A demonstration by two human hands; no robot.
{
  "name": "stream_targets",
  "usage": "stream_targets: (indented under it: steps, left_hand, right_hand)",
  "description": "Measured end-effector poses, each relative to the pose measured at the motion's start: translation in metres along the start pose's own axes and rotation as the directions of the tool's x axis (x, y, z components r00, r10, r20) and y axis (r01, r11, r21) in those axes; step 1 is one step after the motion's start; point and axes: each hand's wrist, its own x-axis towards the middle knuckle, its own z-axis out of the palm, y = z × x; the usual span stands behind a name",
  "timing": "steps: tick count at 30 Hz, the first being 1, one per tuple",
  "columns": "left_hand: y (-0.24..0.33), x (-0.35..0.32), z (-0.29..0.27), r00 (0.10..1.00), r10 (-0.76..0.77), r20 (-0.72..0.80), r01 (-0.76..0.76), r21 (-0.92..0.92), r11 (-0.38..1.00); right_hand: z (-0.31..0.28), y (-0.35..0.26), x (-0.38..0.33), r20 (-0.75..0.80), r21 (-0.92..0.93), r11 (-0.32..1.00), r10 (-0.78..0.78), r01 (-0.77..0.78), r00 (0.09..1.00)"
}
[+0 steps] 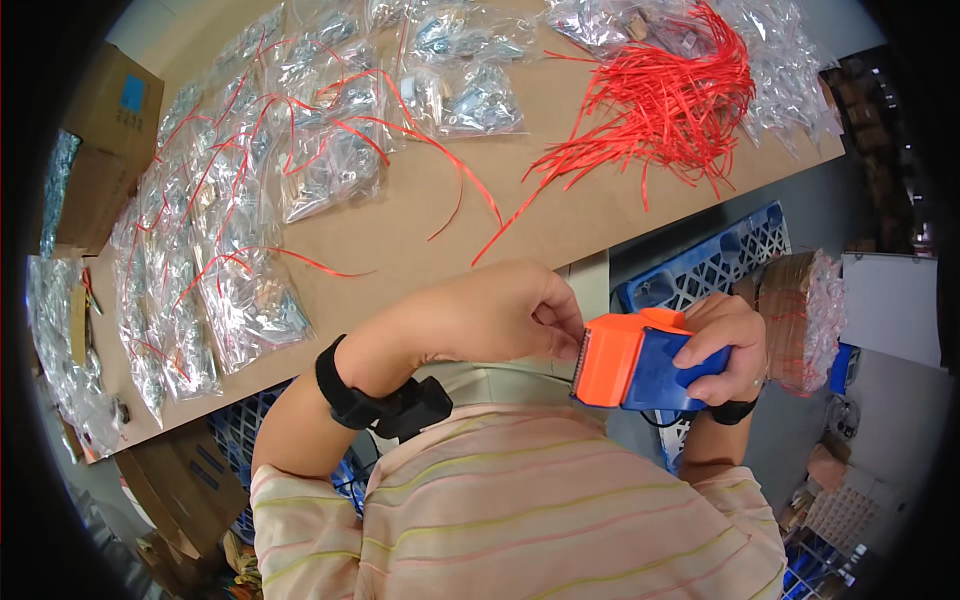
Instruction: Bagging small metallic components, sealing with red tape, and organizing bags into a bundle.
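Observation:
An orange and blue hand-held tape dispenser [612,362] is held in front of my body, past the table's near edge. Wrapped around its right side is my right hand [728,345], fingers closed on the blue part. My left hand [505,310] is bent inward, its fingertips pinched together at the toothed edge on the dispenser's left end. Whatever those fingertips hold is too small or hidden to make out. On the table [420,270], a big heap of thin red ribbons [670,95] lies at the far right.
Several clear bags [250,300] of small parts cover the table's left side, with loose red ribbons across them. More clear plastic bags [785,70] lie at the far right. Cardboard boxes [125,140] stand at the left. Blue plastic crates [715,255] sit below the table's right edge.

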Motion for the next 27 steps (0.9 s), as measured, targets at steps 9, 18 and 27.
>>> stream_targets:
  steps: [9, 18, 27]
  left_hand:
    - [-0.023, 0.000, 0.005, 0.921, -0.022, -0.389, -0.094, -0.277, 0.956]
    - [-0.021, -0.018, 0.024, 0.862, 0.049, -0.504, -0.175, -0.207, 0.963]
    - [-0.010, -0.035, 0.077, 0.548, 0.765, -0.339, -0.186, 0.842, 0.506]
  right_hand:
    - [-0.013, -0.004, -0.011, -0.078, -0.101, 0.993, -0.067, 0.059, 0.995]
    - [-0.003, -0.003, -0.014, -0.077, -0.136, 0.991, -0.002, -0.008, 0.997]
    - [0.038, -0.002, 0.008, -0.563, -0.665, 0.569, 0.046, -0.485, 0.825]
